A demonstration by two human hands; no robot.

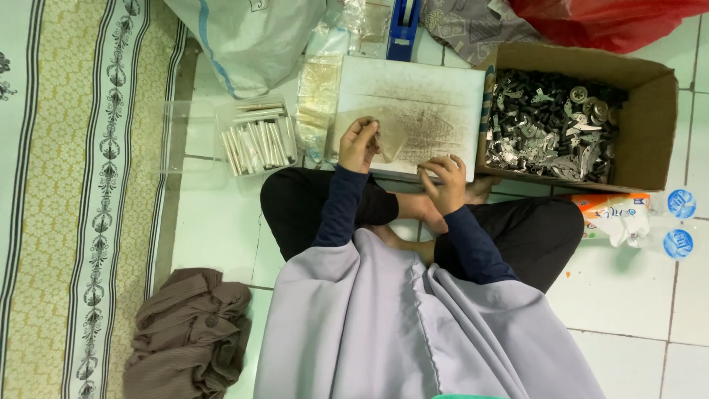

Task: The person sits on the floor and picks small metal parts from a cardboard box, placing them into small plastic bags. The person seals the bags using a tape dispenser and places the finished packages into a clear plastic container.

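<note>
I sit cross-legged on a tiled floor with a smudged white board (436,89) in front of my knees. My left hand (359,145) is raised over the board's near left part, fingers pinched on a small clear plastic bag (390,137). At the board's near edge rests my right hand (444,183), its fingers curled together around something too small to make out.
A cardboard box (653,125) of small grey metal parts stands to the right of the board. A clear plastic tub (255,137) of white sticks stands to the left. Two bottle caps (680,222), a brown cloth (188,332), a patterned rug (81,199) and bags lie around.
</note>
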